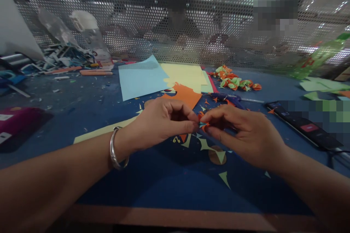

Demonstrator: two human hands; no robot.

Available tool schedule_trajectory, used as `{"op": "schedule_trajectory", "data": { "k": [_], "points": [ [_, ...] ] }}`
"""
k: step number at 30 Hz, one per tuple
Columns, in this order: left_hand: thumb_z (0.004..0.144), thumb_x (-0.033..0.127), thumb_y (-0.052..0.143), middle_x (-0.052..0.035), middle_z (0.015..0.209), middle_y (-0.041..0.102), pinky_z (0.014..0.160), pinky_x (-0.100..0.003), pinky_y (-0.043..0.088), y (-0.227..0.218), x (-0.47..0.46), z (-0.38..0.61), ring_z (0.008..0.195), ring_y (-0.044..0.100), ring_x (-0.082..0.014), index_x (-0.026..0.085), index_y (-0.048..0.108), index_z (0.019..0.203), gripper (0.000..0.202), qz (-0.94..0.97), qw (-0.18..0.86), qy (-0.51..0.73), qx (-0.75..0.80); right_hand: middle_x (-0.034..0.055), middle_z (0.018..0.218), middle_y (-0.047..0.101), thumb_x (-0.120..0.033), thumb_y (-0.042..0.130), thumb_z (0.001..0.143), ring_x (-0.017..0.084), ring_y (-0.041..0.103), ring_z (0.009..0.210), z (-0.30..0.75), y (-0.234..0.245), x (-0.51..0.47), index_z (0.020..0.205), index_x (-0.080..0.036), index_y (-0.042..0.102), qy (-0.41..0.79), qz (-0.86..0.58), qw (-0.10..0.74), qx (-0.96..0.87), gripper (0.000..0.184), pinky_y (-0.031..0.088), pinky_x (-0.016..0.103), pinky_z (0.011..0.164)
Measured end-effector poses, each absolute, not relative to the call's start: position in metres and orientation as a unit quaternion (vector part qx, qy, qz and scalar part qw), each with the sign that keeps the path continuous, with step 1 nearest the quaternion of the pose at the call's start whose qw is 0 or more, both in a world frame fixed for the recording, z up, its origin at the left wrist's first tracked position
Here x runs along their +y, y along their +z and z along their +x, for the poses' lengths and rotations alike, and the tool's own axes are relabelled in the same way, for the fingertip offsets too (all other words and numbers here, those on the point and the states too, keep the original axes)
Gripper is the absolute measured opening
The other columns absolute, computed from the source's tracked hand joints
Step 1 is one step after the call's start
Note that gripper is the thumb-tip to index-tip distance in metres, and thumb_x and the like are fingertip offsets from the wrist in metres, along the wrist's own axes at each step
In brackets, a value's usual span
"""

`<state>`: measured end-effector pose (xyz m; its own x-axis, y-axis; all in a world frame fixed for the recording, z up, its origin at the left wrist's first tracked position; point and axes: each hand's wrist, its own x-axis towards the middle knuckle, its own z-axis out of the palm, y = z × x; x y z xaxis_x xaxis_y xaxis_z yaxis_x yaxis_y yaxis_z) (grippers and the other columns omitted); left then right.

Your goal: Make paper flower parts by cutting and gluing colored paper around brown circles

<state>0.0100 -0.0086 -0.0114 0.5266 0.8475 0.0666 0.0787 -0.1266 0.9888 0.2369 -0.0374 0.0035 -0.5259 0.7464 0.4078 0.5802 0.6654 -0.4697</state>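
The person's left hand (164, 121) and right hand (244, 133) both pinch a small orange-and-blue paper piece (202, 124) above the table (153, 185); probably feather-light, soft, easily creased (tearable, too), so best taken gently by its edges.

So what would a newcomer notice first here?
Probably the left hand and right hand, meeting near the picture's centre over a tiny orange-and-blue paper piece. Behind them lie bright blue, yellow and orange sheets; farther back, right of centre, sits an orange-and-green paper pile.
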Motion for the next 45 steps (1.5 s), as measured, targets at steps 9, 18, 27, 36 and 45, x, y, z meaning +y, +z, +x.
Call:
{"op": "schedule_trajectory", "data": {
  "k": [9, 18, 27, 36, 45],
  "points": [
    [0.069, 0.013, 0.07, 0.0025, 0.068, 0.066, 0.059, -0.022, 0.045, -0.011, -0.016, 0.023, 0.063, 0.061, -0.0103, 0.018, 0.064, 0.079, 0.012, 0.644, 0.552, 0.365, 0.384, 0.0014, 0.088, 0.077, -0.018, 0.059, 0.093, 0.014, 0.07, 0.072, 0.235, 0.0, -0.037, 0.099, -0.021, 0.071, 0.132, -0.377, 0.292, -0.869, 0.013, 0.052, 0.025, 0.064],
    [0.068, 0.013, 0.07, 0.0024, 0.069, 0.063, 0.059, -0.024, 0.047, -0.013, -0.02, 0.025, 0.063, 0.059, -0.0106, 0.018, 0.064, 0.078, 0.012, 0.641, 0.541, 0.399, 0.371, -0.0003, 0.085, 0.077, -0.015, 0.062, 0.09, 0.012, 0.067, 0.065, 0.235, 0.002, -0.04, 0.096, -0.022, 0.07, 0.101, -0.393, 0.3, -0.863, 0.012, 0.05, 0.023, 0.061],
    [0.066, 0.018, 0.07, 0.0007, 0.07, 0.064, 0.056, -0.024, 0.047, -0.008, -0.024, 0.026, 0.06, 0.057, -0.0109, 0.017, 0.063, 0.071, 0.009, 0.648, 0.478, 0.432, 0.407, 0.0019, 0.094, 0.079, -0.019, 0.061, 0.092, 0.015, 0.072, 0.071, 0.234, 0.0, -0.04, 0.103, -0.022, 0.071, 0.081, -0.401, 0.308, -0.859, 0.015, 0.054, 0.028, 0.068],
    [0.073, 0.02, 0.069, 0.0017, 0.068, 0.063, 0.064, -0.025, 0.047, -0.016, -0.021, 0.025, 0.066, 0.059, -0.0113, 0.018, 0.061, 0.073, 0.008, 0.626, 0.546, 0.367, 0.418, 0.0037, 0.097, 0.08, -0.014, 0.058, 0.093, 0.016, 0.074, 0.079, 0.233, -0.006, -0.037, 0.106, -0.02, 0.072, 0.086, -0.37, 0.295, -0.877, 0.02, 0.056, 0.028, 0.075],
    [0.073, 0.018, 0.07, 0.0013, 0.07, 0.063, 0.068, -0.026, 0.051, -0.021, -0.018, 0.026, 0.069, 0.062, -0.0119, 0.017, 0.061, 0.073, 0.009, 0.597, 0.566, 0.396, 0.409, 0.0044, 0.102, 0.08, -0.016, 0.057, 0.094, 0.019, 0.075, 0.087, 0.232, -0.005, -0.036, 0.107, -0.022, 0.072, 0.09, -0.38, 0.292, -0.873, 0.021, 0.057, 0.031, 0.078]
  ]
}}
